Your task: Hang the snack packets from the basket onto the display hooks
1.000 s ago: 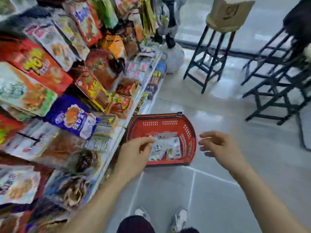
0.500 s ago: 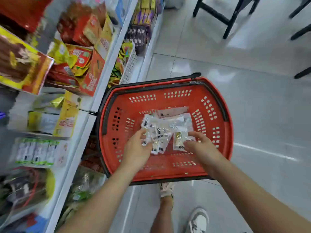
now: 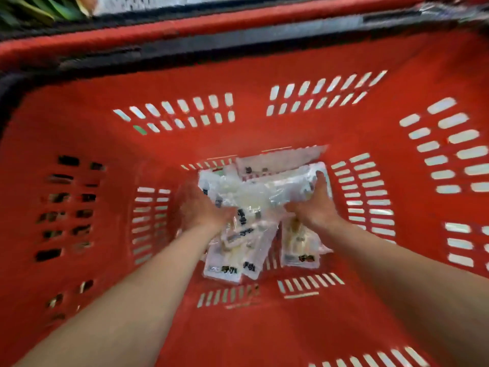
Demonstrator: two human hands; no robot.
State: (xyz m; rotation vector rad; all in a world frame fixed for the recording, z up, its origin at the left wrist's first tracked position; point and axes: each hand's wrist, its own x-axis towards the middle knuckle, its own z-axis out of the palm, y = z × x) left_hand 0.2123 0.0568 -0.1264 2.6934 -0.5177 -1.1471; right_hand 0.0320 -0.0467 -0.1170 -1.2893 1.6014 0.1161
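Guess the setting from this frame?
Probably a shop aisle: a red slotted shopping basket, a heap of sealed clear snack packets in it, and green packaging, blurred, past its far rim.

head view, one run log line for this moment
left hand: on snack packets, grip blurred | right hand: grips snack packets | basket: snack packets inside

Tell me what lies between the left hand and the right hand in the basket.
Head view: the pile of clear snack packets fills the gap between the left hand and right hand, on the basket floor; both hands touch it.
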